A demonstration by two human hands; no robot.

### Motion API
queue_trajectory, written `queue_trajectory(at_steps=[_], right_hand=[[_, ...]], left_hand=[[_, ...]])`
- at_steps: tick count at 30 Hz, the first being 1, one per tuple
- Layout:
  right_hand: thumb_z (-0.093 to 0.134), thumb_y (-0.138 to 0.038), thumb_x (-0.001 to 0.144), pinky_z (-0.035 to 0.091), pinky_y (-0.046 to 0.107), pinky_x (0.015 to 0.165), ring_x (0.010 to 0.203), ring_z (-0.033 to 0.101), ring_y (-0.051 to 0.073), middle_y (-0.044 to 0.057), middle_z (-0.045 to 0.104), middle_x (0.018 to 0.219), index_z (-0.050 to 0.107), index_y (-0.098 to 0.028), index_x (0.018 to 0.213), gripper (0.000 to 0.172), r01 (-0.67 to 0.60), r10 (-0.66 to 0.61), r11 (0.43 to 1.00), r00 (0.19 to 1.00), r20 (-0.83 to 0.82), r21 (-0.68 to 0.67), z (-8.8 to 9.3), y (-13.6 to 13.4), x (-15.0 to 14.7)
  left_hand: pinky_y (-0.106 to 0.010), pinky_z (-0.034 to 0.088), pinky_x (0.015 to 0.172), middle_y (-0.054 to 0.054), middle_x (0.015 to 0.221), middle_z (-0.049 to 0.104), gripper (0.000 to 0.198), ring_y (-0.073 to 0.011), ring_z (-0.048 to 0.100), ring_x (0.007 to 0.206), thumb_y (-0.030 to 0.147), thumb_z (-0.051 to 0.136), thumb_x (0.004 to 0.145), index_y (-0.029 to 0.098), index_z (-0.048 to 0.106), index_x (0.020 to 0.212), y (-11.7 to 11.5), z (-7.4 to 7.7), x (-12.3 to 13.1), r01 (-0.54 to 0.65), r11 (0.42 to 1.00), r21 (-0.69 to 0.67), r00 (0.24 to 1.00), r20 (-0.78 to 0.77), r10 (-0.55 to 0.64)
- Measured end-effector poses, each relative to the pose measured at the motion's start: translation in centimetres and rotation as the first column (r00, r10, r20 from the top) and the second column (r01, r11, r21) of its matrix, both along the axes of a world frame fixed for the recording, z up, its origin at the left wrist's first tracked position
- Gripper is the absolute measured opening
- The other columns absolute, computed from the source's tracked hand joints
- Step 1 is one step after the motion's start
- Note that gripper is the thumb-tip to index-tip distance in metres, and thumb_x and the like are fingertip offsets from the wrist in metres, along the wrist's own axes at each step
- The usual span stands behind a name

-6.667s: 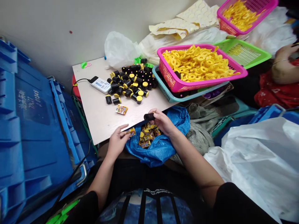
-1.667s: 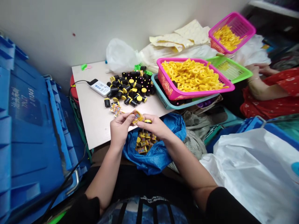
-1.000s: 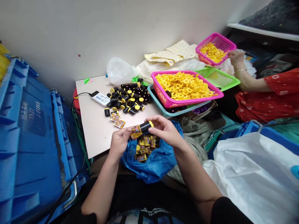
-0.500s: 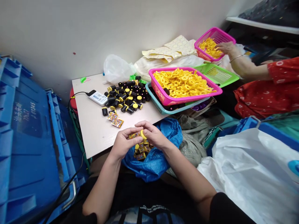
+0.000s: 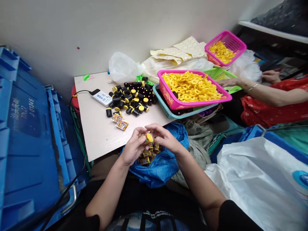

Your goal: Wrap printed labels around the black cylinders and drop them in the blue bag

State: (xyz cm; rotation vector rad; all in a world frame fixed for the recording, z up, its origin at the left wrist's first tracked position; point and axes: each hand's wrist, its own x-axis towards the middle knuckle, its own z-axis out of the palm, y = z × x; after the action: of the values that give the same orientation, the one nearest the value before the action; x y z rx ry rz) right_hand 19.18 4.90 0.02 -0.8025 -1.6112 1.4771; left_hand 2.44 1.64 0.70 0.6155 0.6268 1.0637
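My left hand (image 5: 132,148) and my right hand (image 5: 163,137) meet over a blue bag (image 5: 163,163) on my lap. Both are closed on one small cylinder with a yellow cap (image 5: 149,138) and a coloured sticker round it. More labelled cylinders (image 5: 146,154) lie inside the bag just below my fingers. A pile of black cylinders with yellow caps (image 5: 133,98) sits on the pale table (image 5: 96,128). Two loose stickers (image 5: 119,120) lie on the table between the pile and my hands.
A pink basket of yellow rings (image 5: 192,88) rests on a teal basket at the table's right. Another person's arm (image 5: 260,93) reaches over a green basket (image 5: 220,75). Blue crates (image 5: 31,134) stand left, a white bag (image 5: 260,176) right, a white device (image 5: 101,96) with cable on the table.
The sticker, held loose earlier, now wraps the cylinder, and my hands have drawn together low over the blue bag. The other person's hand left the far pink basket for the green one.
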Motion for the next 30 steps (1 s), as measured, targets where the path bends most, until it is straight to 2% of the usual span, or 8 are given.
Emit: queue_trajectory(at_steps=[3,9,12,14,17,21,26,30], right_hand=[[0.075,-0.044,0.071,0.047,0.03,0.074,0.092,0.055,0.019,0.007,0.056,0.107,0.061,-0.024,0.116,0.051,0.049,-0.088,0.98,0.976,0.197,0.195,0.7,0.0,-0.9],[0.072,-0.04,0.075,0.046,0.031,0.076,0.09,0.057,0.019,0.006,0.06,0.098,0.063,-0.02,0.101,0.034,0.053,-0.13,0.944,0.967,0.22,0.326,0.8,-0.2,-2.0],[0.07,-0.04,0.077,0.046,0.031,0.076,0.086,0.057,0.019,0.006,0.061,0.093,0.063,-0.02,0.099,0.031,-0.013,-0.079,0.96,0.946,0.316,0.279,1.1,-0.1,-0.6],[0.07,-0.042,0.076,0.046,0.032,0.078,0.085,0.058,0.019,0.006,0.063,0.093,0.064,-0.02,0.1,0.033,-0.163,0.059,0.969,0.885,0.461,0.188,1.1,0.8,0.6],[0.071,-0.041,0.075,0.045,0.036,0.083,0.091,0.059,0.023,0.007,0.066,0.098,0.066,-0.019,0.103,0.036,-0.275,0.123,0.952,0.743,0.658,0.134,0.4,3.8,0.8],[0.055,-0.026,0.088,0.041,0.037,0.086,0.097,0.054,0.025,0.012,0.064,0.104,0.061,-0.016,0.103,0.02,0.006,-0.396,0.877,0.573,0.718,0.48,-1.4,9.1,-3.7],[0.046,-0.018,0.09,0.038,0.038,0.078,0.098,0.048,0.03,0.019,0.063,0.1,0.057,-0.012,0.104,0.019,-0.161,-0.551,0.784,0.265,0.791,0.6,-3.7,11.7,-9.3],[0.036,-0.013,0.092,0.038,0.038,0.078,0.098,0.049,0.029,0.018,0.062,0.101,0.055,-0.011,0.113,0.029,-0.144,-0.566,0.786,0.22,0.794,0.6,-4.8,10.9,-9.7]], left_hand=[[-0.02,0.042,0.057,0.001,0.09,0.055,0.028,-0.0104,0.053,0.072,0.028,0.067,0.075,0.022,0.048,0.095,0.3,-0.1,-0.3,-0.042,0.998,-0.041,0.999,0.022,0.043],[-0.021,0.042,0.059,0.0,0.094,0.054,0.032,-0.0122,0.055,0.075,0.025,0.059,0.073,0.024,0.045,0.101,0.2,-0.6,-0.3,-0.068,0.993,-0.098,0.997,0.024,0.071],[-0.026,0.045,0.067,-0.002,0.1,0.056,0.03,-0.0148,0.056,0.081,0.031,0.059,0.075,0.025,0.052,0.104,0.3,-1.3,-0.9,-0.022,0.998,0.064,0.975,-0.221,0.035],[-0.031,0.045,0.078,-0.004,0.104,0.058,0.026,-0.0186,0.056,0.09,0.032,0.063,0.074,0.024,0.061,0.098,1.1,-2.2,-2.3,0.0,0.973,0.23,0.833,-0.539,0.127],[-0.035,0.044,0.084,-0.006,0.096,0.064,0.013,-0.0219,0.057,0.09,0.031,0.059,0.078,0.022,0.066,0.085,3.4,-3.9,-6.0,-0.137,0.919,0.37,0.423,-0.817,0.392],[-0.039,0.041,0.091,-0.01,0.097,0.065,0.017,-0.0253,0.058,0.094,0.027,0.055,0.08,0.019,0.065,0.092,7.5,-5.1,-10.9,-0.291,0.787,0.544,-0.12,-0.837,0.534],[-0.035,0.043,0.076,-0.008,0.084,0.066,0.022,-0.0242,0.06,0.082,0.036,0.049,0.086,0.02,0.061,0.078,9.6,-3.5,-11.6,-0.268,0.836,0.479,-0.201,-0.876,0.438],[-0.031,0.041,0.067,-0.005,0.077,0.064,0.031,-0.0227,0.06,0.076,0.052,0.062,0.074,0.021,0.055,0.074,8.3,-3.9,-10.0,-0.224,0.927,0.302,-0.087,-0.953,0.29]])
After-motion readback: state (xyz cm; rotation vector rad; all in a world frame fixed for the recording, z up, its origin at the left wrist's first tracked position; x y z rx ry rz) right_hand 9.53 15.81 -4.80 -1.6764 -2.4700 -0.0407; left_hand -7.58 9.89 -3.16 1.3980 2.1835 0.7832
